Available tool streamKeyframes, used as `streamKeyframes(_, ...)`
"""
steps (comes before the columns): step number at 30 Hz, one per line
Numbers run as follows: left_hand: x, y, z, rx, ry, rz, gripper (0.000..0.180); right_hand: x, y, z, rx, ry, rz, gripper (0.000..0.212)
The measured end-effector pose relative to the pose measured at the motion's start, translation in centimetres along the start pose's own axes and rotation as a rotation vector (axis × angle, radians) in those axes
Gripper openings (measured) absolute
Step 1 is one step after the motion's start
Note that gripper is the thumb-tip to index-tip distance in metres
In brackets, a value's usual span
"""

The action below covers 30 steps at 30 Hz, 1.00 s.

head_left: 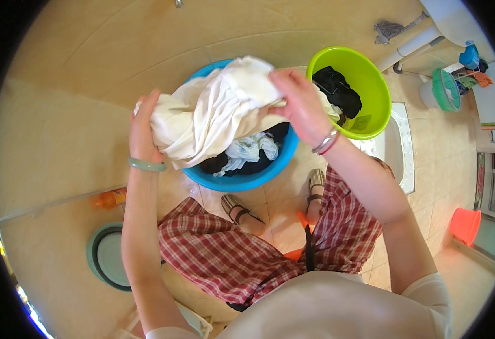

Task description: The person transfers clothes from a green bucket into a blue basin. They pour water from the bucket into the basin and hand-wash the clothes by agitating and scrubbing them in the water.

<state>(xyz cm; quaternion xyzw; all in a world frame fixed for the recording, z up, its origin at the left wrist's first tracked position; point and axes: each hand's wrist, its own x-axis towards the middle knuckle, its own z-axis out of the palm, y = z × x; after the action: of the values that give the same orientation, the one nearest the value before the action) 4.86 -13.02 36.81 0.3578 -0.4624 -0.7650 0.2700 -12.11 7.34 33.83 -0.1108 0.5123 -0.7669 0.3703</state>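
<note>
White cloth (210,113): bunched up between both hands over blue basin (258,179), blocking much of it in view. Contact with the pile inside: can't tell. Left hand (144,131) closed on left end, thumb unclear; right hand (307,108) gripping right end, a bit blurred.

Main risk: losing one end and flopping onto pale patterned cloth (248,149) below, from thin hold on thick folds. Also possible: snagging on pale green bangle (147,164), from loose folds so near the wrist.

Further out: lime-green basin (374,93) just beside on the right, with dark garment (340,93) inside. Could get knocked by a wide swing. Sandals (234,204) near blue basin; could nudge it with a careless step.
</note>
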Motion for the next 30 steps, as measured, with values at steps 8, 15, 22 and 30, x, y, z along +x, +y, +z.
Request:
streamKeyframes(8,3.9,-9.1,-6.0,0.164,0.085,-0.237,0.04,1.4,6.6,-12.4,-1.911,0.112,-0.606,0.042)
streamKeyframes(15,2.8,-10.8,-5.8,0.361,-0.024,-0.322,0.031,3.2,4.7,-14.1,-1.675,0.171,-0.585,0.034)
streamKeyframes(22,-1.8,-3.5,-0.5,0.377,-0.222,-0.13,0.019,1.0,-1.9,-3.0,-1.296,0.037,-0.991,0.038)
streamKeyframes(30,1.4,-3.6,0.3,0.755,-0.687,0.073,0.017,0.6,4.8,-1.5,-0.999,-0.039,-0.435,0.039)
